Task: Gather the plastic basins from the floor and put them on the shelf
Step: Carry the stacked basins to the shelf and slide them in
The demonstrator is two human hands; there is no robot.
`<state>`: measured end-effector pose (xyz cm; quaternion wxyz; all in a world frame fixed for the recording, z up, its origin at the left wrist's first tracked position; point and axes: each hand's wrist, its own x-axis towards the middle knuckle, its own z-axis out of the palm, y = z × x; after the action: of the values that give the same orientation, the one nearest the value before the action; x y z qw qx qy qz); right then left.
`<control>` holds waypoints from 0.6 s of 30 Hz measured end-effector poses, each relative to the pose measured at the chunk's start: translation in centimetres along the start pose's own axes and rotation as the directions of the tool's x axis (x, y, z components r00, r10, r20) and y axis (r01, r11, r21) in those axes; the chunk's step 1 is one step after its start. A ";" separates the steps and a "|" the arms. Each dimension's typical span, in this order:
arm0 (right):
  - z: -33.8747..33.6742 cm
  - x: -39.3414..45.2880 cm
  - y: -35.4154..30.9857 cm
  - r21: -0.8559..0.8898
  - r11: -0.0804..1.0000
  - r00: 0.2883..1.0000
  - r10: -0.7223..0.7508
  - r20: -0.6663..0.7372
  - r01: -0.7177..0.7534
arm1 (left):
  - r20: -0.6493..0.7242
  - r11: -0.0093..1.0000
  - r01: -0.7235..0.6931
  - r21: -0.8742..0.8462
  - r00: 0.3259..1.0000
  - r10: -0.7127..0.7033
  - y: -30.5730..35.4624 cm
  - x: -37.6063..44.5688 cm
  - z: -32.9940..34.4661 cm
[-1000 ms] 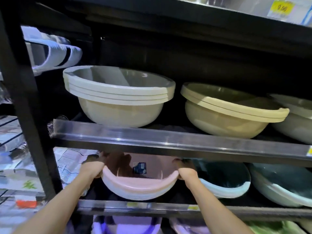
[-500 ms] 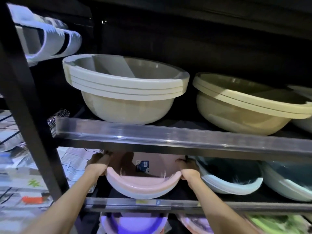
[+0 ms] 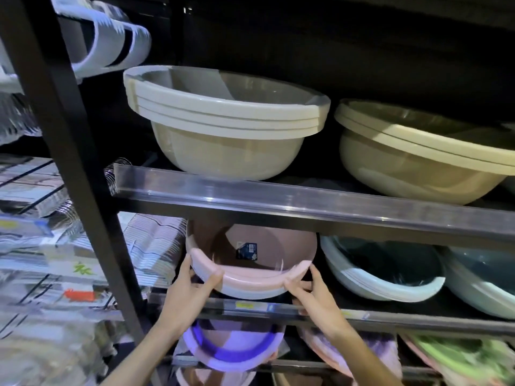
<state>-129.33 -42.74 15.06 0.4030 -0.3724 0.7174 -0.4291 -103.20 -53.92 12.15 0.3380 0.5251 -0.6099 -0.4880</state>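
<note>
Both hands (image 3: 192, 291) slid forward on round pink basins' (image 3: 250, 277) smooth rim.

Both hands are shifting their grip on the pink basin stack (image 3: 250, 277): the left hand (image 3: 192, 291) and right hand (image 3: 312, 291), earlier gripping its 2 side rims, are now cupping the near rim from below. The stack is apparently sitting deeper in, though blur obscures this.

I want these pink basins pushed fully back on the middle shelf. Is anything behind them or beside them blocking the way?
Nothing visible blocks the pink basins, held by the left hand and right hand. The pale blue basins sit apart on their right. The space behind is too dark to see.
</note>
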 end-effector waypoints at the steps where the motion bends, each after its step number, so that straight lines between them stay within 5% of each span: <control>1: 0.3 0.0 0.2 -0.019 1.000 1.000 -0.022 -0.001 0.022 | 0.000 1.000 -0.026 0.013 1.000 0.026 0.2 -0.2 0.2; 18: 1.1 1.9 0.6 -0.096 0.992 0.993 -0.084 -0.087 0.076 | -0.036 0.980 -0.068 0.188 0.996 0.076 0.2 1.2 0.5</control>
<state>-129.24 -44.50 13.68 0.3349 -0.3993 0.7387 -0.4275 -104.00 -55.01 12.07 0.3178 0.5424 -0.6641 -0.4047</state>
